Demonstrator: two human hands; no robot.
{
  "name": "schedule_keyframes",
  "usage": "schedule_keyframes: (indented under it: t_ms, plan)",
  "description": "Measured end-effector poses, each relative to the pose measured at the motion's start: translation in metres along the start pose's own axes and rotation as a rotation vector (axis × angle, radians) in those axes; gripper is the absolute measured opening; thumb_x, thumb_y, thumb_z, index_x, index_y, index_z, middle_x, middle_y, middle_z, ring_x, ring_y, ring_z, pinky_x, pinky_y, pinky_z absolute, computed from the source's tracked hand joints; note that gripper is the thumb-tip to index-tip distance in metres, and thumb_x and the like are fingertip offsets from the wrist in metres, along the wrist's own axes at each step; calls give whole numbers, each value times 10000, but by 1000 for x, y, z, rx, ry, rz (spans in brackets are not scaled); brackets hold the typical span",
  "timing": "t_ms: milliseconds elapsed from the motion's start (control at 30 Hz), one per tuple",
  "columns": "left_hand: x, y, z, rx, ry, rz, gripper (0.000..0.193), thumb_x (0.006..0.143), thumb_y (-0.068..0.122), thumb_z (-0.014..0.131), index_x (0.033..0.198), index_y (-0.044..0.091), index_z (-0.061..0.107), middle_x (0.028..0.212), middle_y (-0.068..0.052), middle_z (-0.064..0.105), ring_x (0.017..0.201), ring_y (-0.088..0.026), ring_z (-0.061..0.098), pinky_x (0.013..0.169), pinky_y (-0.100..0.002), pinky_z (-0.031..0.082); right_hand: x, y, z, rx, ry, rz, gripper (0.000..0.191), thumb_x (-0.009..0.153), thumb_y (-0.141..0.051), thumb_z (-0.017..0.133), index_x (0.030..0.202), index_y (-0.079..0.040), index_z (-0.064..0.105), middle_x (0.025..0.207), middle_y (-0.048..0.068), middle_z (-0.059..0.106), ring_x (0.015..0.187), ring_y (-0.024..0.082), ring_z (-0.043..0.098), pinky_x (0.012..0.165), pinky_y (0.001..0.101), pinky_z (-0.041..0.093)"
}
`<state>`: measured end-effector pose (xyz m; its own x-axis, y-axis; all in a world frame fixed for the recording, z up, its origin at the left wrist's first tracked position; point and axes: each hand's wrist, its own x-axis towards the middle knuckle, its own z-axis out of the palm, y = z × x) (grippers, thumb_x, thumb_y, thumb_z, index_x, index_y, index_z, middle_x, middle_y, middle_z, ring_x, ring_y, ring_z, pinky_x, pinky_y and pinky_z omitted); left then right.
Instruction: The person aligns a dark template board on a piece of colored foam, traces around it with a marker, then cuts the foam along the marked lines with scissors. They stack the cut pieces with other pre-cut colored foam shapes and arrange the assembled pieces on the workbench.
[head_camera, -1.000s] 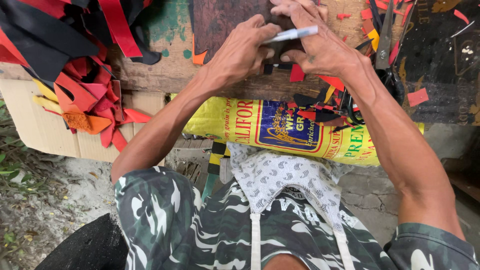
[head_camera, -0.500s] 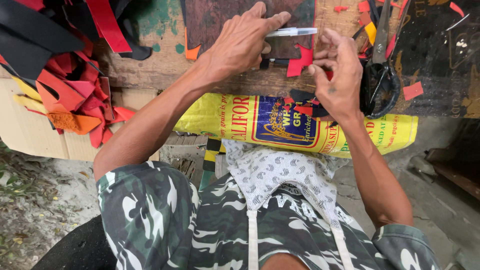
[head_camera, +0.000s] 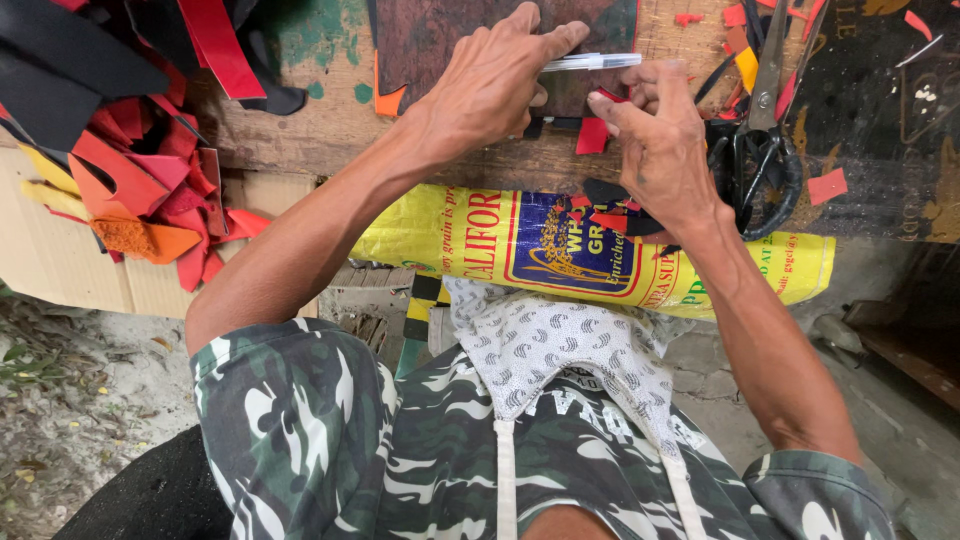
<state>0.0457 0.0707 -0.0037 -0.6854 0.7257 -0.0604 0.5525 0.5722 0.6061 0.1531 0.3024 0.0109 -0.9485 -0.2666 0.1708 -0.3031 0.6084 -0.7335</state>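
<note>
My left hand (head_camera: 490, 85) lies palm-down on a dark brown sheet (head_camera: 440, 40) on the wooden board, and a white pen (head_camera: 592, 62) sticks out to the right from under its fingers. Just to the right, my right hand (head_camera: 665, 150) is curled, its thumb and fingertips pinched at a small red scrap (head_camera: 594, 133) on the board's near edge. The two hands almost touch. Black-handled scissors (head_camera: 760, 150) lie directly right of my right hand.
A worn wooden board (head_camera: 330, 120) carries red and orange offcuts. A heap of red, orange and black strips (head_camera: 130, 170) sits at left over cardboard (head_camera: 60, 260). A yellow printed sack (head_camera: 520, 245) hangs below the board's edge. Dirt ground (head_camera: 80, 390) lies lower left.
My right hand has let the pen go and dropped toward the board's near edge by the red scrap. My left hand stays on the dark sheet, now with the pen.
</note>
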Motion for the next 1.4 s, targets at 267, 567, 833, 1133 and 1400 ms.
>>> schedule_keyframes:
  t_ms: [267,567,833,1133,1400]
  plan:
    - [2,3,-3,-31,-24,-22,784,788,-11,763,1521,95,507,1096,-206,569,1002,-425,619,778,-541,503,19,28,1,-18,-38,-194,110,994,96,669,1040,-3,684,1143,87,607,1033,294,616,888,378,510]
    - [9,2,-11,-117,-74,-33,768,789,-28,732,1485,115,439,1163,-253,590,1053,-476,600,821,-567,498,39,27,-3,-53,-364,-183,667,772,123,653,1331,-226,758,1257,101,528,1203,320,501,1025,471,401]
    - [7,-14,-8,-305,-32,-147,514,886,-7,621,1386,59,526,896,-176,660,811,-325,671,728,-434,550,53,19,-14,-253,-523,-222,873,670,123,659,1413,-334,701,1216,129,469,1152,354,482,992,493,423]
    - [-45,2,-32,-683,362,-235,191,1155,202,587,1131,55,706,888,-19,604,730,-81,573,643,-264,510,60,28,-16,-211,-546,-203,837,693,132,624,1360,-364,716,1170,110,434,1116,343,431,976,512,407]
    - [-46,29,-25,-697,233,-147,21,1063,0,624,1070,-17,612,949,-54,670,831,-127,755,696,-295,663,60,34,-13,-206,-574,-152,849,685,138,607,1347,-382,721,1157,96,411,1122,336,407,956,563,378]
